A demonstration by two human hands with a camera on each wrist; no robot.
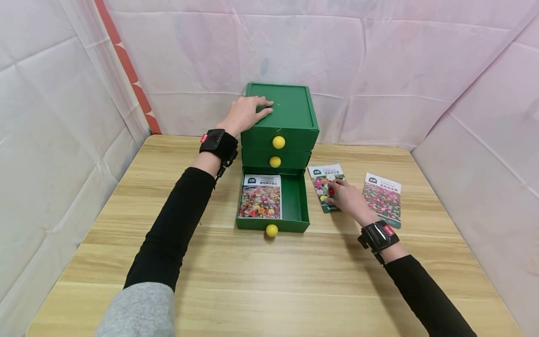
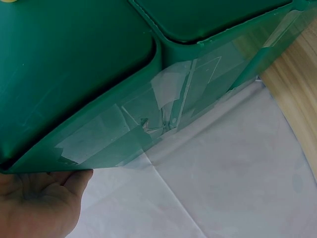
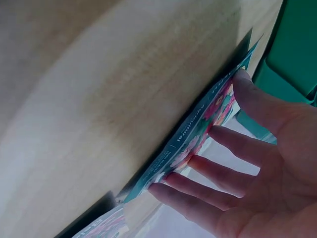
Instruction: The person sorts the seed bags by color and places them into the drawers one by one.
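A green three-drawer cabinet (image 1: pixel 290 117) with yellow knobs stands at the back middle of the wooden table (image 1: pixel 269 281). My left hand (image 1: pixel 246 113) lies flat on its top near the left edge; the left wrist view shows the palm (image 2: pixel 39 203) by the taped green side (image 2: pixel 74 64). The bottom drawer (image 1: pixel 295 201) is pulled out, and a flower seed packet (image 1: pixel 261 199) lies in it. Just right of the drawer, my right hand (image 1: pixel 347 199) rests with straight, spread fingers on a second seed packet (image 1: pixel 324 175). In the right wrist view the fingers (image 3: pixel 223 144) touch the packet's face (image 3: pixel 198 139) and the thumb sits at its edge.
A third seed packet (image 1: pixel 385 196) lies on the table further right. White padded sheets wall the table on the left, back and right. The two upper drawers are closed, their knobs (image 1: pixel 278 142) facing me.
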